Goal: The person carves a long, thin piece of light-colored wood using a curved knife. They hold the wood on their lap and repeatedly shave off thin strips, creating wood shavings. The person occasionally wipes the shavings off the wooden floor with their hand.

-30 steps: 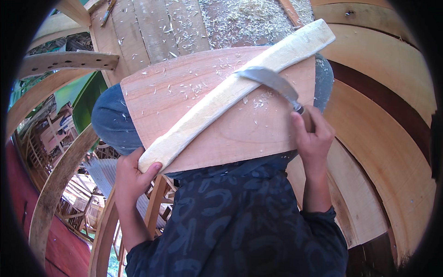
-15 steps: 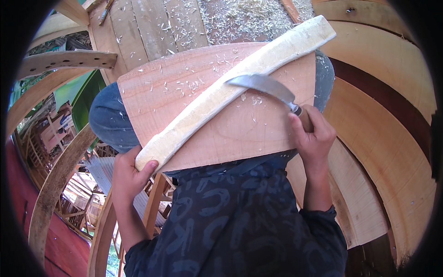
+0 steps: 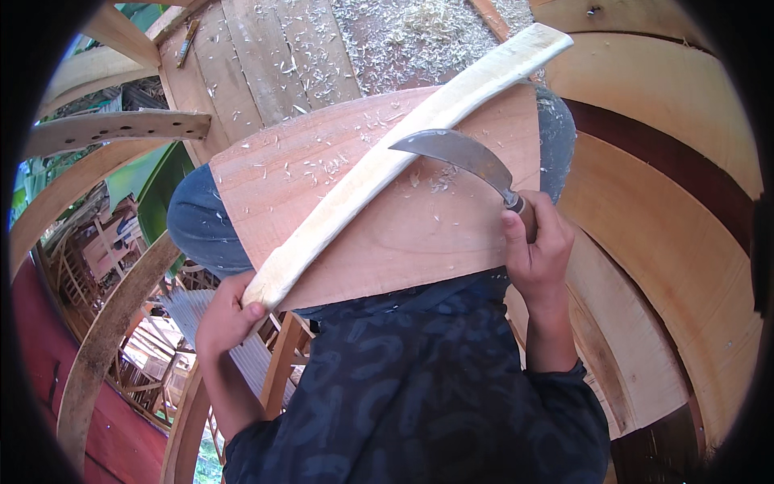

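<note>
A pale wooden stick (image 3: 367, 184) lies slantwise over a board (image 3: 435, 218), its lower end at 8 o'clock and its upper end between 1 and 2. The left hand (image 3: 230, 313) is closed around the lower end, thumb on top. At 3 o'clock the right hand (image 3: 544, 246) is wrapped around the brown handle (image 3: 526, 219) of a curved knife (image 3: 472, 153). Its tip points to 10 o'clock over the stick; whether it touches, I cannot tell. The board rests across the knees (image 3: 208, 218) and carries loose shavings (image 3: 330, 168); more shavings cover the floor at 12 o'clock. At 6 o'clock, a dark shirt (image 3: 403, 395) bears faint letter-like strokes.
</note>
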`<state>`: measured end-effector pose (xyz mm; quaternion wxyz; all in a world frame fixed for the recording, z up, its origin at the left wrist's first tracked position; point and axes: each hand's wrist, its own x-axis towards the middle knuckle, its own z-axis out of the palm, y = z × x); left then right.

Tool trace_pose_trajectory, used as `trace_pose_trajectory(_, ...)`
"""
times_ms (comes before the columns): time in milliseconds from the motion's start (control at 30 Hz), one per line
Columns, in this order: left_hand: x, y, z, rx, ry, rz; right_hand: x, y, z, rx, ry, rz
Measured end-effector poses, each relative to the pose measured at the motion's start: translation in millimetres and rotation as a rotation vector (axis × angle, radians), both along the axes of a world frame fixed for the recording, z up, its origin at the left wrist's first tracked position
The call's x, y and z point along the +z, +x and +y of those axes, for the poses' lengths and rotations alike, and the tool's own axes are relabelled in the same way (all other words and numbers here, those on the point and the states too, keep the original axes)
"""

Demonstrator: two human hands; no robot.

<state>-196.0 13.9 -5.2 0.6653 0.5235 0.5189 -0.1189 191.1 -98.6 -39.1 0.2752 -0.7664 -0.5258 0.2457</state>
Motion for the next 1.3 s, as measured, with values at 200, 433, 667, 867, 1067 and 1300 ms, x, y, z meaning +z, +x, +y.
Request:
trace_pose_trajectory(200, 15.2, -2.4, -0.1, -0.026, -0.334, -0.052, 4.5, -5.4, 6.0, -0.086, 0.124, 0.093)
trace_pose_trajectory(433, 23.0, -13.6, -20.0, 0.2, -0.218, -0.125, 19.5, -14.8, 22.9, 0.046, -0.015, 0.131)
trace_pose_trajectory(667, 35.5, 0.1, -24.4, 0.204, -0.098, 0.073, 20.0, -28.3, 61.2, 0.343, -0.089, -0.108)
trace_pose_trajectory(867, 27.0, -5.0, -34.2, 0.12, -0.05, 0.049, 25.1, -29.5, 84.7, 0.41, -0.233, -0.245)
trace_pose_trajectory(1067, 25.1, -2.3, -31.8, 0.221, -0.262, 0.019, 8.4, 3.6, 96.6, 0.182, -0.236, -0.383)
trace_pose_trajectory(1300, 8.5, -8.9, -34.1, 0.338, -0.536, -0.083, 27.5, -12.2, 89.4, 0.363, -0.217, -0.427)
